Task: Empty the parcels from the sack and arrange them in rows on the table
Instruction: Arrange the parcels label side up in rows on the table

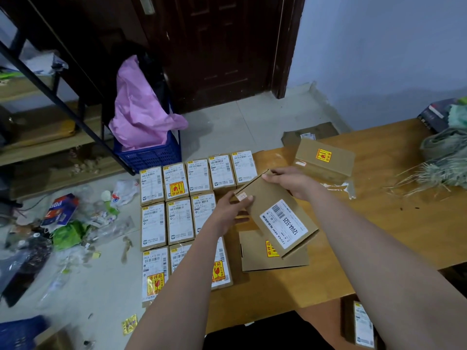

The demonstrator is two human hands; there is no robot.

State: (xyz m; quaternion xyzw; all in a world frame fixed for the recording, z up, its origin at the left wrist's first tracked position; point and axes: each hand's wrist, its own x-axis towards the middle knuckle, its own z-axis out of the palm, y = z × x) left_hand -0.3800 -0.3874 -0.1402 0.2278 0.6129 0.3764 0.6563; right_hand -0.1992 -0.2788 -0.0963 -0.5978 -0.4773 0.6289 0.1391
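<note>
Between the two hands, a brown cardboard parcel [276,218] with a white barcode label is held tilted above the wooden bench [394,223]. Left hand [233,210] grips its near-left corner, fingers curled round the edge; right hand [290,181] clamps the far corner from above. Directly under the held parcel lies another brown parcel [255,256], flat on the bench, with a yellow and red sticker partly hidden. Left of the left hand, labelled parcels [177,210] lie edge to edge in three rows along the bench's left side; the left forearm covers part of the nearest row. Beyond the right hand sits a single parcel [326,160] with a yellow sticker, apart from the rows. Far right of the right hand lies the frayed greenish sack [447,160], crumpled on the bench. Below the right forearm, one more labelled parcel [361,324] shows under the bench edge.
</note>
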